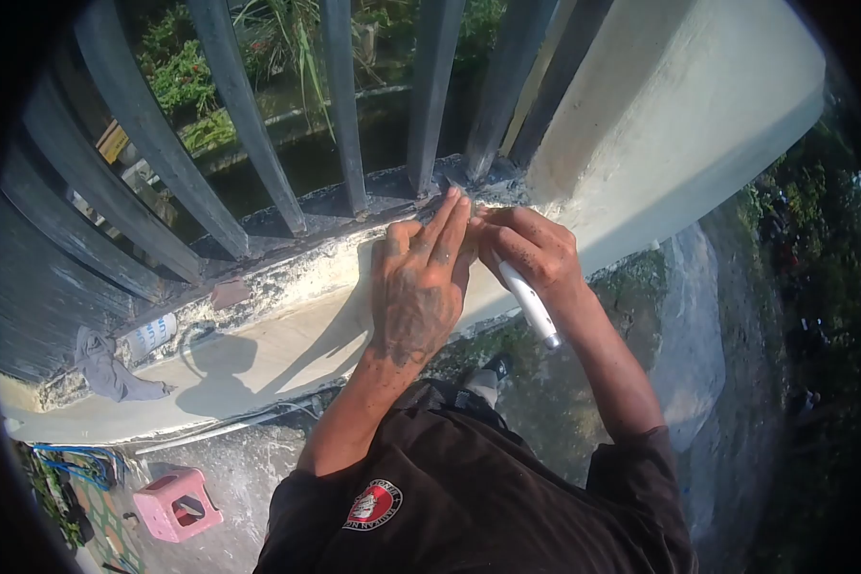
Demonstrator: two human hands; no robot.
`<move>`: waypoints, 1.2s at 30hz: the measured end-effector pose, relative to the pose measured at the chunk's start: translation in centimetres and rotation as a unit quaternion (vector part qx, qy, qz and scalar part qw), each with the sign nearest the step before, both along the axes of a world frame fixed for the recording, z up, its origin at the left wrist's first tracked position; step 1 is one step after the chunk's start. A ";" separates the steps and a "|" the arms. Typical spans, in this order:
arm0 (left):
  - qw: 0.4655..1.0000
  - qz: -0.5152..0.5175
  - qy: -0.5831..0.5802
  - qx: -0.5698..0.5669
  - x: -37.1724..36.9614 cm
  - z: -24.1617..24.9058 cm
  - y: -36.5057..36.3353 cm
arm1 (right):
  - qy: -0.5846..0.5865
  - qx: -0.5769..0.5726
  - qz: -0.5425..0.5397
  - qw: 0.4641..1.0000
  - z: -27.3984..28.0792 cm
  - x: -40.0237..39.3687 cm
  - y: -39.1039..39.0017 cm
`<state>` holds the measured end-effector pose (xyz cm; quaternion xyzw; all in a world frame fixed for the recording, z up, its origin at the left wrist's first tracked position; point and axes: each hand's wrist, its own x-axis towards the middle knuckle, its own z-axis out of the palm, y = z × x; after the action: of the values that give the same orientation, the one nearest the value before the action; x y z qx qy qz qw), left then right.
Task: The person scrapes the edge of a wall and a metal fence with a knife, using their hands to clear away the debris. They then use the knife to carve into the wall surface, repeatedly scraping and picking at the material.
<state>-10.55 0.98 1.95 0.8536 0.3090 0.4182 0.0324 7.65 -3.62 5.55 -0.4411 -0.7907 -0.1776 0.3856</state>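
Note:
My right hand (536,251) is closed around a white, slim-handled tool (529,303), its dark-ended butt pointing down toward me. The tool's working end is hidden by my fingers. My left hand (416,292), smeared with grey dirt, lies with its first two fingers stretched out and the others bent. Its fingertips press at the foot of the dark metal fence (429,105), right beside my right fingertips. Both hands are over the rough, flaking ledge (340,251) where the bars meet the pale wall pillar (631,124).
A grey rag (115,368) and a white can with blue lettering (151,336) rest on the ledge at left. Below stand a pink stool (177,504) and blue cord (86,464) on the ground. Plants (196,86) grow behind the bars.

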 end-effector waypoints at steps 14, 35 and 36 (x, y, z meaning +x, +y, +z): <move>1.000 -0.020 -0.021 -0.013 -0.8 -0.3 -1.4 | 0.017 0.021 0.007 1.000 -0.7 -0.4 -1.3; 0.999 -0.032 -0.030 -0.022 0.5 0.4 1.0 | 0.046 -0.017 -0.031 0.998 -0.2 0.0 1.1; 0.999 -0.028 -0.031 -0.015 0.2 0.6 0.9 | 0.033 -0.030 -0.032 0.999 -0.1 -0.2 1.0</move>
<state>-10.33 1.92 2.57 0.8477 0.2903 0.4391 0.0662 7.44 -2.66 5.43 -0.4829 -0.7680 -0.1518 0.3923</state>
